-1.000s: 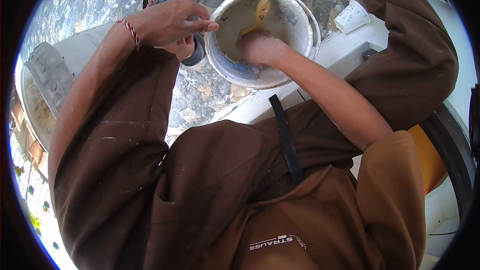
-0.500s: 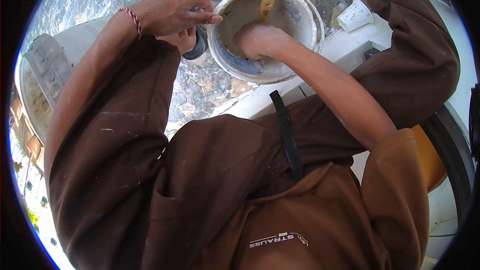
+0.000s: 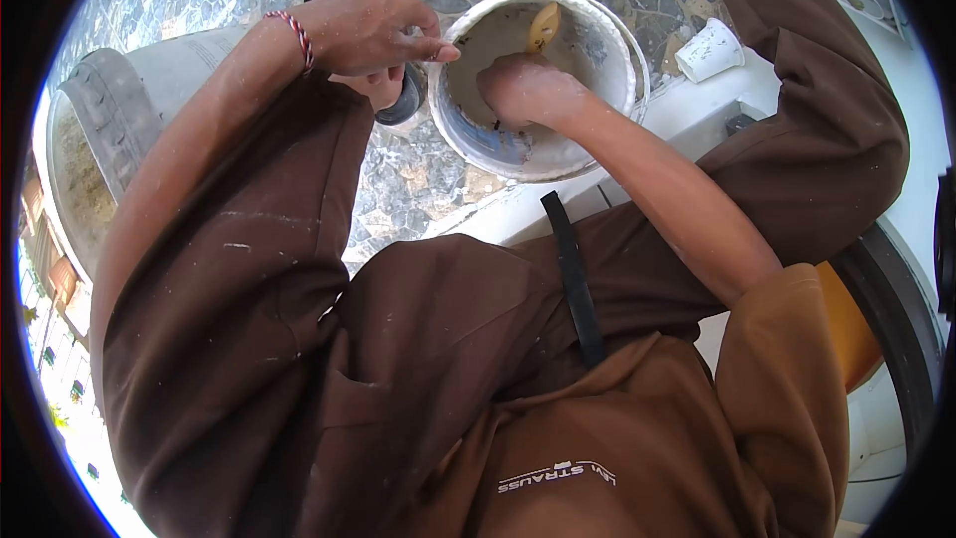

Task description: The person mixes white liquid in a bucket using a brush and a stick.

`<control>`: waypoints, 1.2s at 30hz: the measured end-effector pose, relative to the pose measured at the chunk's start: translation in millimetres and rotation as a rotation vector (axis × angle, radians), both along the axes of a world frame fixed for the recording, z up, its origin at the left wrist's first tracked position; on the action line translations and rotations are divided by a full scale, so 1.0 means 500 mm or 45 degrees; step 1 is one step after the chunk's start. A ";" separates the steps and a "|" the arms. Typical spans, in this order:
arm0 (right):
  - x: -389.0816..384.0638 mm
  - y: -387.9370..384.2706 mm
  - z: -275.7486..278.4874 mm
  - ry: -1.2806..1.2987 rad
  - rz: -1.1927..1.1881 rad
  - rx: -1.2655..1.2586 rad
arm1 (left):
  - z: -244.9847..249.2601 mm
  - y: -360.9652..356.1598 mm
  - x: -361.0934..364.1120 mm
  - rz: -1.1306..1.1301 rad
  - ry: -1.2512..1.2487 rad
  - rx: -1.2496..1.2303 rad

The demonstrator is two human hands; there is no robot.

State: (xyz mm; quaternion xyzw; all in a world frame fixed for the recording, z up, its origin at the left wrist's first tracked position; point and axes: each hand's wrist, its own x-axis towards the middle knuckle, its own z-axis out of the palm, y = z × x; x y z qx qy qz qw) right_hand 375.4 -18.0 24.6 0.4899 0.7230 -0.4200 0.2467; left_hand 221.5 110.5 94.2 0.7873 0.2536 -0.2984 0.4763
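Observation:
In a white, mud-smeared bucket (image 3: 619,100) with greyish paste inside, my right hand (image 3: 528,90) is closed around a tool's yellow handle (image 3: 544,26). The handle's end, with a hole in it, sticks out above my fist; the tool's other end is hidden. My left hand (image 3: 390,30), with a striped cord bracelet on the wrist, hovers at the bucket's left side. One fingertip reaches the rim, though contact is hard to make out. Its fingers look loosely bent and apart, holding nothing visible.
A white cup (image 3: 709,51) lies tilted right of the bucket. On the left is a large grey container (image 3: 119,110) with sandy material in its mouth. My sandalled foot (image 3: 398,100) rests on the stone-patterned floor (image 3: 398,179). A white ledge runs beneath my right leg.
The whole view has shifted, so the scene sits slightly lower and mostly further right. My right hand stays inside the bucket on the handle, and my left stays by the rim.

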 end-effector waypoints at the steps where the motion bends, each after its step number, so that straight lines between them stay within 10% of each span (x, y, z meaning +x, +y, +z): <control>1: -0.004 0.000 0.007 -0.002 0.001 -0.009 | 0.000 0.002 0.000 -0.035 -0.029 0.034; 36: -0.017 -0.021 -0.005 0.263 -0.266 0.240 | -0.003 0.006 -0.004 -0.159 -0.148 0.158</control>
